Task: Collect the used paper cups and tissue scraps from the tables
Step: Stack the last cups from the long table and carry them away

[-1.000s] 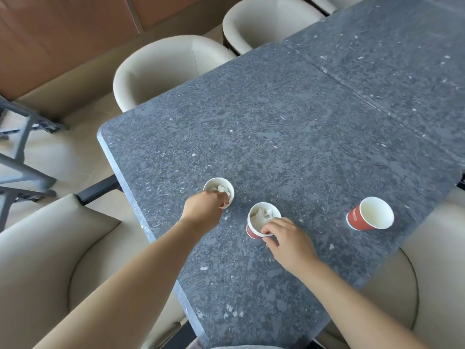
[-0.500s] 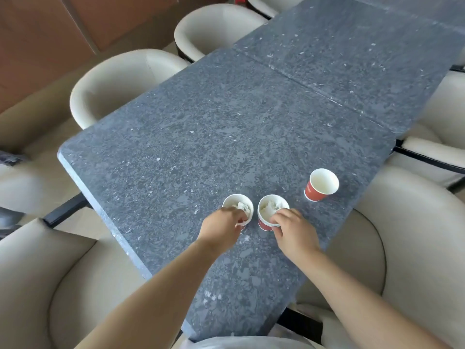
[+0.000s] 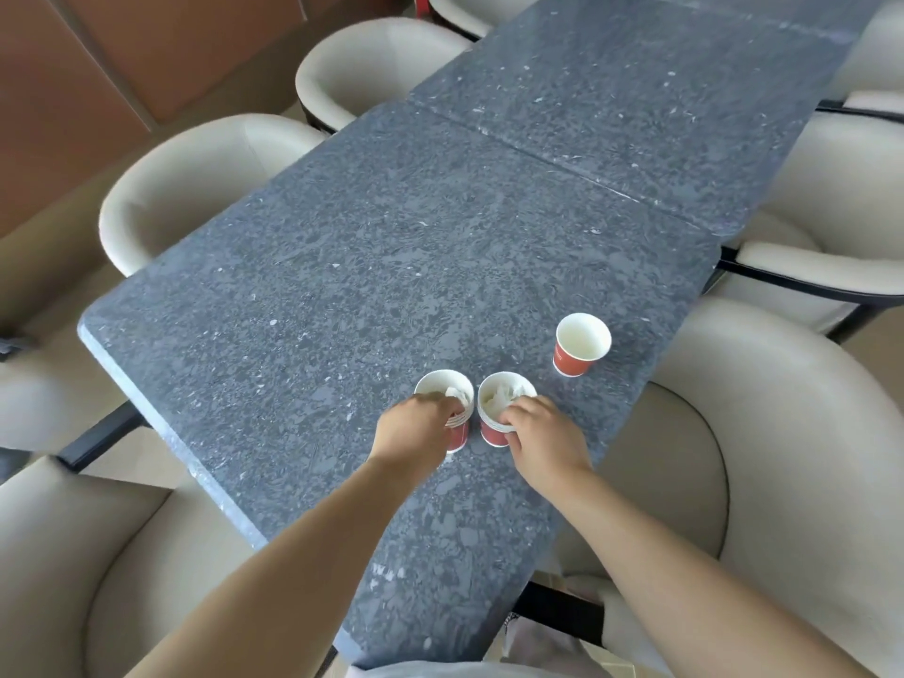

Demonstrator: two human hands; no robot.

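Note:
Three red paper cups with white insides stand on the dark speckled table (image 3: 391,247). My left hand (image 3: 416,430) grips the left cup (image 3: 442,386), a stack of nested cups with a tissue scrap inside. Right beside it, my right hand (image 3: 540,433) grips the middle cup (image 3: 499,398), which holds crumpled white tissue. The third cup (image 3: 581,342) stands alone and empty-looking, a short way to the right and farther from me, near the table's right edge.
Cream tub chairs ring the table: two on the far left (image 3: 195,183), one at near left (image 3: 73,570), two on the right (image 3: 782,433). A second table slab (image 3: 660,90) adjoins at the far end. Brown wall panels stand at upper left.
The left cup has been brought over until it stands next to the middle cup. Both hands keep their hold. My view has shifted, putting the cups more central.

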